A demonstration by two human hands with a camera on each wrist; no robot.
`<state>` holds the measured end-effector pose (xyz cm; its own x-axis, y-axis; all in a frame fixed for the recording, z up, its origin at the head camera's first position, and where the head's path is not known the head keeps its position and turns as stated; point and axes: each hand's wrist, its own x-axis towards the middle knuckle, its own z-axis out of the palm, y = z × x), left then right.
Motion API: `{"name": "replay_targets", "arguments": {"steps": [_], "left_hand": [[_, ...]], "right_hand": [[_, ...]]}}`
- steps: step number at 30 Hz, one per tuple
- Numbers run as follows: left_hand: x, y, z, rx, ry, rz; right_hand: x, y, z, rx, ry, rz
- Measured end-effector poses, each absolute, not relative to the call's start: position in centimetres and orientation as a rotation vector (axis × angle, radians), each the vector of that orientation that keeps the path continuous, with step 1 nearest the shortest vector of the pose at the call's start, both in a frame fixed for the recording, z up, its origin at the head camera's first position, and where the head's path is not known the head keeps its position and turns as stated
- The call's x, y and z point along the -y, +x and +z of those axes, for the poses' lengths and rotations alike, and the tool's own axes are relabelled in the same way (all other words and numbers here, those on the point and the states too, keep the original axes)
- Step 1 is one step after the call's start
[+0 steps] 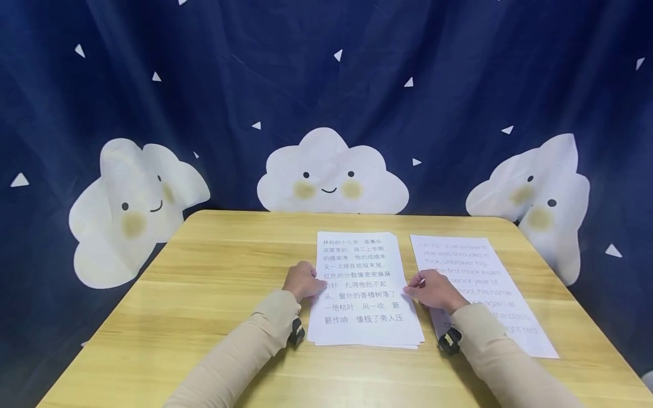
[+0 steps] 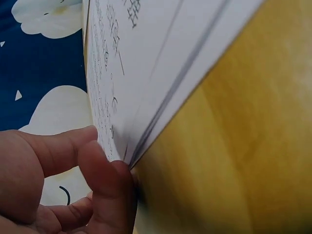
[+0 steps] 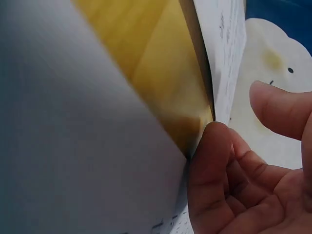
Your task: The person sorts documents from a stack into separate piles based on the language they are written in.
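A stack of white sheets (image 1: 359,334) printed with Chinese characters lies on the wooden table (image 1: 214,266), its sheets slightly out of line at the edges. At the stack's left side, my left hand (image 1: 305,280) touches the edge with its fingertips; in the left wrist view the sheets (image 2: 161,63) meet the fingers (image 2: 114,190). On the opposite side, my right hand (image 1: 433,290) has fingertips against the stack's right edge. The right wrist view shows its thumb (image 3: 275,107) standing apart from the fingers.
Partly under my right hand and forearm lies a white sheet with English text (image 1: 530,334), to the right of the stack. A dark blue curtain (image 1: 229,68) with smiling clouds hangs behind the table's far edge. Each wrist wears a small black device (image 1: 450,341).
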<state>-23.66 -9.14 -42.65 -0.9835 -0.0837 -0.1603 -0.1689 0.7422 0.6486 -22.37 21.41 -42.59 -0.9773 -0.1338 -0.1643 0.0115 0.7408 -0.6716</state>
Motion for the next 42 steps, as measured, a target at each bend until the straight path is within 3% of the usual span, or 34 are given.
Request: {"name": "replay_targets", "arguments": {"steps": [42], "left_hand": [[7.9, -24.2, -42.9, -2.761, -0.209, 1.067]], "right_hand": [[-19.3, -23.2, -42.8, -2.869, -0.050, -0.749]]}}
